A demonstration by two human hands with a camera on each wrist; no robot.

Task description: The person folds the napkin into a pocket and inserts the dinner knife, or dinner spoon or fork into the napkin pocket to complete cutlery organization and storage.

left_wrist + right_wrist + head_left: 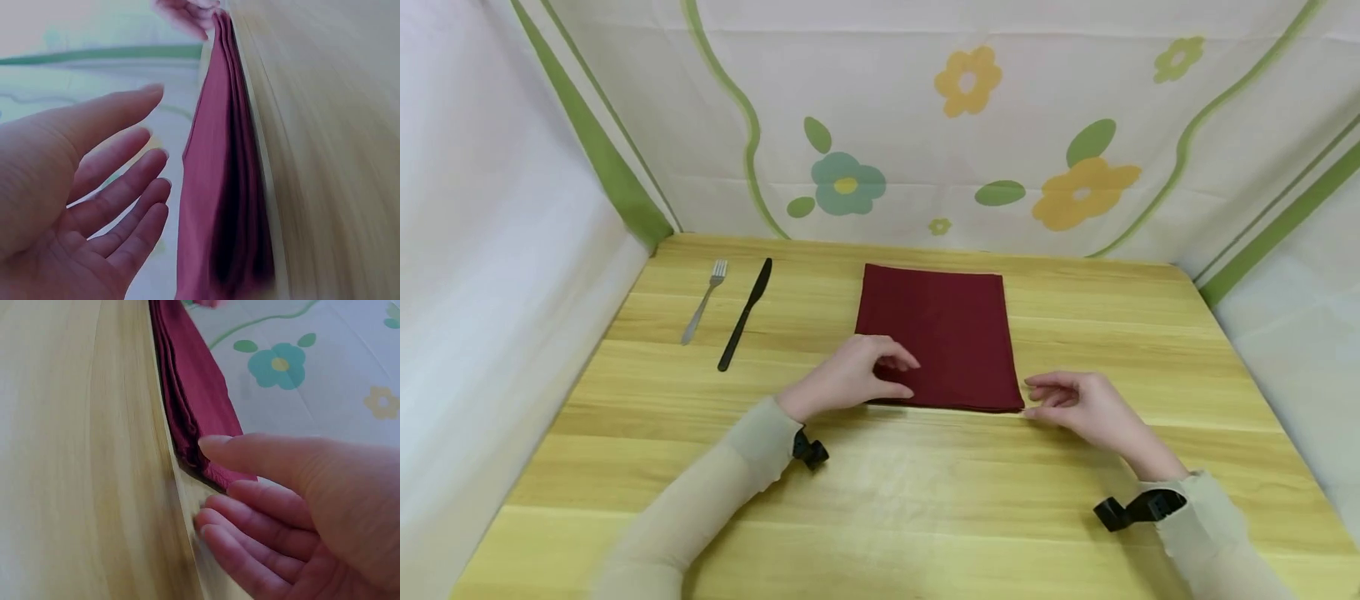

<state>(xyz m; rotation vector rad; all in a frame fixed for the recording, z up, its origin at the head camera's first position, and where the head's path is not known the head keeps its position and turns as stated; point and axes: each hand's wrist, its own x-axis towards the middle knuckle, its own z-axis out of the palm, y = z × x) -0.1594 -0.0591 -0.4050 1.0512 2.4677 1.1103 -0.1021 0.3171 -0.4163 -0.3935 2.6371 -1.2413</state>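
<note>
In the head view, a dark red folded cloth (947, 333) lies flat on the wooden table (925, 517), and I take my places from it. My left hand (853, 377) is over its near left corner, fingers loosely curved, thumb well apart from them, with nothing in its hold. My right hand (1093, 410) is just beside its near right corner, half open, thumb and fingers slightly parted and gripping nothing. To the left of the cloth lies a black knife (746, 314), and farther left a fork (703, 303), its tines pointing away from me. Beyond the cloth hangs a white curtain (895, 100) printed with flowers and leaves. Both my sleeves are pale, and a small black device sits at each wrist, on the near side of the cloth. In the left wrist view, my left fingers spread before the cloth, a gap showing between them and it; stacked layers show along its near edge, and my right fingertips are at its far end. In the right wrist view, my right thumb overlaps the cloth's corner, but I cannot tell whether it touches; the other fingers sit beside that corner.
</note>
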